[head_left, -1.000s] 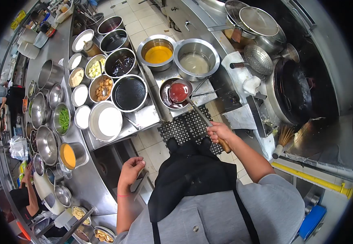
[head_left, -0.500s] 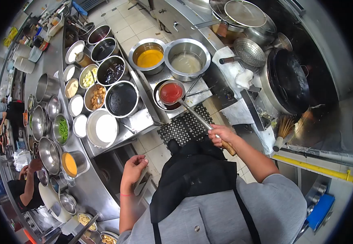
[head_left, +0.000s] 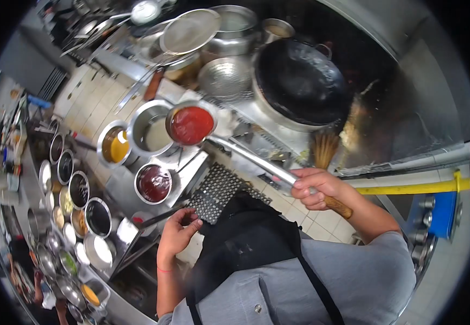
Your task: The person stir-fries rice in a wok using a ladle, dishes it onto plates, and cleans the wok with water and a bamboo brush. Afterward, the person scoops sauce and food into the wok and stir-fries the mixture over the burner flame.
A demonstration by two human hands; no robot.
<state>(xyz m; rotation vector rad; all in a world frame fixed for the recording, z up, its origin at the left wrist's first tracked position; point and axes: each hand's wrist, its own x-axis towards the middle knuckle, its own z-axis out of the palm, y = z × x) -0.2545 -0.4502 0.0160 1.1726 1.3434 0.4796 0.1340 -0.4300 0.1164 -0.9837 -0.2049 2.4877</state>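
Note:
My right hand (head_left: 319,189) is wrapped round the handle of a long metal ladle (head_left: 251,161) with a wooden end. Glossy red sauce (head_left: 191,125) fills its bowl, which is raised above the pots. Below it to the left stands a pot of dark red sauce (head_left: 153,184). Beyond are a pot of cloudy liquid (head_left: 156,135) and one with yellow-orange liquid (head_left: 117,148). In front of the black apron, my left hand (head_left: 179,234) hangs with fingers loosely bent and thumb apart, nothing visible in it. A dark wok (head_left: 302,81) sits on the range ahead.
A bamboo brush (head_left: 324,150) lies by the wok, near a yellow pipe (head_left: 413,188). A strainer (head_left: 190,31) rests over pots at the back. Several ingredient containers line the left counter, including a pot of dark liquid (head_left: 98,218). A perforated mat (head_left: 221,189) covers floor tiles.
The ladle with red sauce has risen out of the pot and toward the range in my right hand. My view has turned right toward the wok. My left hand's fingers have loosened slightly.

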